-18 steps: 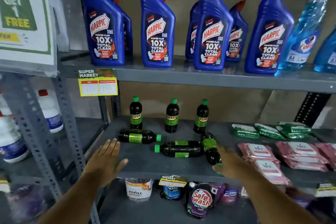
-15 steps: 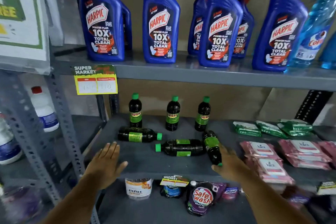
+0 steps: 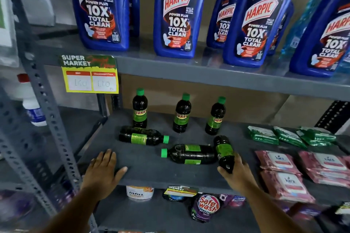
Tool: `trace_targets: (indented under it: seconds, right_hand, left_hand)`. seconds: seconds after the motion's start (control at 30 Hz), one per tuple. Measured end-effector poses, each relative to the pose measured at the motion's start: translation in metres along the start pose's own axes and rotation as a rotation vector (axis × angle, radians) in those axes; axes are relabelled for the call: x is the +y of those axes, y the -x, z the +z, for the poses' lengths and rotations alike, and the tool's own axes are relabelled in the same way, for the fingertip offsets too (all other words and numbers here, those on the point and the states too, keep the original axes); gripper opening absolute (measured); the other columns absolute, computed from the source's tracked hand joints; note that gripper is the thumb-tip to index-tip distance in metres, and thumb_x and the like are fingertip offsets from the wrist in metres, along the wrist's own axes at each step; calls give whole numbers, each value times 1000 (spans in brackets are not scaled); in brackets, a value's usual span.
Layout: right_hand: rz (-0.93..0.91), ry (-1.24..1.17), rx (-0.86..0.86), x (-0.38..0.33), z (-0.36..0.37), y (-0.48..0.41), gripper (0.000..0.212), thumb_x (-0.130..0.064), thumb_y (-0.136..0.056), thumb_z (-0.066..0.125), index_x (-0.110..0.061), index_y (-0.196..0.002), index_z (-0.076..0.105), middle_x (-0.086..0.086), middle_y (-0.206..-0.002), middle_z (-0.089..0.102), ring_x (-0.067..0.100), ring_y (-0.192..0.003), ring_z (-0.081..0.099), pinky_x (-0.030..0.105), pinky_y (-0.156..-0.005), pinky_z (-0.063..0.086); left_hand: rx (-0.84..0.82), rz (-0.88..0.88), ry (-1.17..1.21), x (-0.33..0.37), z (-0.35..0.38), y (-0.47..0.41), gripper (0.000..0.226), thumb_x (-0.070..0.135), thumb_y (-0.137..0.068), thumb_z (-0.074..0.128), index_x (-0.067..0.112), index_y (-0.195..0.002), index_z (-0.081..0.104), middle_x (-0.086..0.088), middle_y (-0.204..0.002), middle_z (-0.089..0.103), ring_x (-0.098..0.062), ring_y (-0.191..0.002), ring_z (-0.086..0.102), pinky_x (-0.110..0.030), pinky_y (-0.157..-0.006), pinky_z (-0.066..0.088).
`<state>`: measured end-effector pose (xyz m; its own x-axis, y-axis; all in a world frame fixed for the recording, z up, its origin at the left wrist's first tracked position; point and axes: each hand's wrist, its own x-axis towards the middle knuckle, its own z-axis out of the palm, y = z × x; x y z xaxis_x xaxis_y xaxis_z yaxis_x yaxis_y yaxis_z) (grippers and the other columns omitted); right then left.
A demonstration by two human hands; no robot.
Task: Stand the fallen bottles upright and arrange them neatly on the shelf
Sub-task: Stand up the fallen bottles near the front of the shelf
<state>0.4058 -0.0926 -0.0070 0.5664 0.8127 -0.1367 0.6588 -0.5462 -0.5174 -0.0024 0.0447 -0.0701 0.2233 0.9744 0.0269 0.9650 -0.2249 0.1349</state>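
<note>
Three upright bottles (image 3: 181,113) stand along the shelf's (image 3: 147,168) back. Three fallen bottles (image 3: 189,154) lie before them, the rightmost nearing the front edge. Wipe packs (image 3: 280,162) lie right.

Grey slotted-steel shelving (image 3: 47,111) stands against a plain tan wall (image 3: 236,104) under dim, even light; a yellow-and-green price tag (image 3: 90,74) hangs from the upper shelf edge.

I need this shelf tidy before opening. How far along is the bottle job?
Three bottles stand at the back. The right hand grips the rightmost fallen bottle, not yet lifted. Two fallen bottles still lie flat; the left hand rests empty on the shelf edge.
</note>
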Motion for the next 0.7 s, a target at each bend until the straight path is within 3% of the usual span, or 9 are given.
trace_targets:
  seconds: [0.23, 0.53, 0.7]
  right_hand:
    - [-18, 63, 8, -3, 4, 2, 99, -59, -78, 64, -29, -151, 6, 16, -139, 39, 39, -116, 55, 48, -89, 49]
    - [-48, 189, -15, -3, 1, 0, 111, -57, -71, 71, -29, -150, -2, 12, -146, 28, 35, -115, 57, 42, -81, 51]
    - [-345, 582, 83, 9, -4, 19, 98, -50, -75, 62, -33, -150, 2, 14, -154, 4, 35, -101, 64, 32, -63, 49]
  left_hand:
    - [-8, -4, -15, 1, 1, -3, 109, 79, -66, -6, 9, -148, 17, -11, -158, 15, -29, -144, 10, -47, -117, 13]
    - [-23, -1, -27, 4, -3, 1, 105, 75, -67, -7, 11, -148, 9, -9, -159, 7, -27, -145, 3, -45, -118, 7]
    - [-19, 4, -11, 3, -3, 1, 102, 74, -70, -5, 11, -149, 8, -9, -160, 6, -26, -145, 2, -44, -117, 6]
